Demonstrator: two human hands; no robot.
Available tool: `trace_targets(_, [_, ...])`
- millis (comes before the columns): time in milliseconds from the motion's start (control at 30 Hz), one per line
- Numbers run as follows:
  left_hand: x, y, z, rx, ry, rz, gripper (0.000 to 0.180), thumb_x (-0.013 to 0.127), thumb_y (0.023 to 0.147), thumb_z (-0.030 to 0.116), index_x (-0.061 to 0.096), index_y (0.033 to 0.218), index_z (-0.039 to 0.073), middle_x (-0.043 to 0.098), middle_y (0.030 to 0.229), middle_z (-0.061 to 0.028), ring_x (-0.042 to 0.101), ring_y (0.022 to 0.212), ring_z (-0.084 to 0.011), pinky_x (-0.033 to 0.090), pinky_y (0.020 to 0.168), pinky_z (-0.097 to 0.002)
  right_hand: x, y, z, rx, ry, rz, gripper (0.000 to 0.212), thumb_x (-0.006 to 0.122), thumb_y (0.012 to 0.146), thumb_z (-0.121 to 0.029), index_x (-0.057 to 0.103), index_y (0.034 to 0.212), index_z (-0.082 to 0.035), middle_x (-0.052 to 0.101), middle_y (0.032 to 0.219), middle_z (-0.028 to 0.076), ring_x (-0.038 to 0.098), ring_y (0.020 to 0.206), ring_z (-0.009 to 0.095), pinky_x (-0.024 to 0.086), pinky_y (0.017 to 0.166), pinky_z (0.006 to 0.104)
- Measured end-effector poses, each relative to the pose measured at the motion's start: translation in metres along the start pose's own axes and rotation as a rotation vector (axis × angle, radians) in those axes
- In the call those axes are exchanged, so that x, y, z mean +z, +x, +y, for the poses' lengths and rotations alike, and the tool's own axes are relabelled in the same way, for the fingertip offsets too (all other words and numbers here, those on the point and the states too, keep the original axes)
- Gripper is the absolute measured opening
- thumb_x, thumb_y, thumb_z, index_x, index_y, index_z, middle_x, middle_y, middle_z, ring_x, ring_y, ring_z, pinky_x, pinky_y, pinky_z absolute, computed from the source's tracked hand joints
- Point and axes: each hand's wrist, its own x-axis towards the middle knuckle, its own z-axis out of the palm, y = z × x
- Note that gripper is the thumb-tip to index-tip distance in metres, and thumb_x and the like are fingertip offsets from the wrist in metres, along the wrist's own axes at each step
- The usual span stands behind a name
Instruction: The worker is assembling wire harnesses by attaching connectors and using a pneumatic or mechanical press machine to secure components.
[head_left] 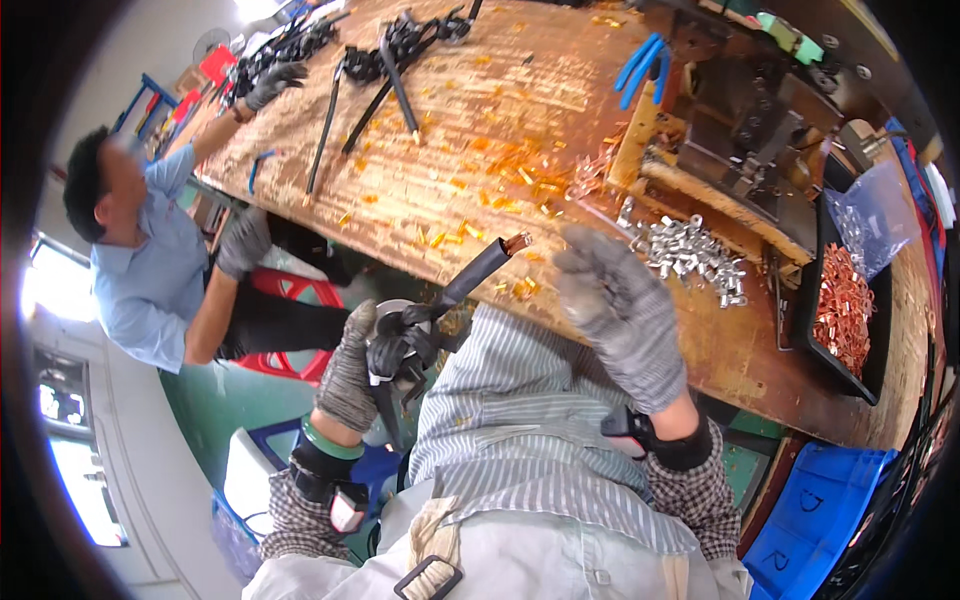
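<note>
Low over my lap, my left hand (350,372), in a grey knit glove, is closed around a bundled black cable (400,345). A thick sleeved end of that cable points up and right past the table edge, with bare copper strands (518,242) showing at its tip. To the right of the tip, my right hand (622,318), gloved the same way, is raised over the table's near edge. Its fingers are stretched out and apart from the cable, and nothing shows in them. Silver metal terminals (690,255) lie in a heap just beyond it.
A metal press (750,140) stands at the right on the wooden table (450,110). Beside it are blue-handled pliers (645,70) and a black tray (868,385) of copper pieces. Yellow scraps are scattered midtable. A co-worker (150,250) sits at left near black cable bundles (400,45).
</note>
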Motion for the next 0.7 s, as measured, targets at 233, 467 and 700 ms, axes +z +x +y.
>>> trace_targets(233, [-0.036, 0.011, -0.033, -0.079, -0.209, 0.045, 0.052, 0.049, 0.084, 0.050, 0.054, 0.104, 0.002, 0.060, 0.090, -0.0055, 0.059, 0.074, -0.0115, 0.046, 0.051, -0.0212, 0.052, 0.030, 0.028, 0.078, -0.078, -0.276, 0.020, 0.057, 0.085, -0.018, 0.063, 0.093, 0.000, 0.062, 0.075, 0.004, 0.058, 0.066, 0.008, 0.046, 0.060, 0.0205])
trace_targets(467, [-0.071, 0.035, -0.058, -0.210, -0.347, 0.100, 0.050, 0.053, 0.081, 0.048, 0.055, 0.104, 0.003, 0.062, 0.087, -0.0068, 0.060, 0.068, -0.0126, 0.049, 0.048, -0.0224, 0.073, 0.046, 0.050, 0.673, 0.319, -0.319, 0.027, 0.059, 0.085, -0.026, 0.064, 0.086, 0.001, 0.063, 0.069, 0.005, 0.059, 0.057, 0.007, 0.047, 0.050, 0.0193])
trace_targets(700, [-0.088, 0.058, -0.069, -0.318, -0.359, 0.047, 0.045, 0.048, 0.086, 0.043, 0.055, 0.103, 0.003, 0.062, 0.083, -0.0061, 0.059, 0.064, -0.0090, 0.046, 0.044, -0.0172, 0.081, 0.056, 0.063, 0.808, 0.202, -0.367, 0.028, 0.063, 0.082, -0.027, 0.065, 0.081, 0.001, 0.063, 0.066, 0.004, 0.058, 0.053, 0.008, 0.047, 0.046, 0.0202])
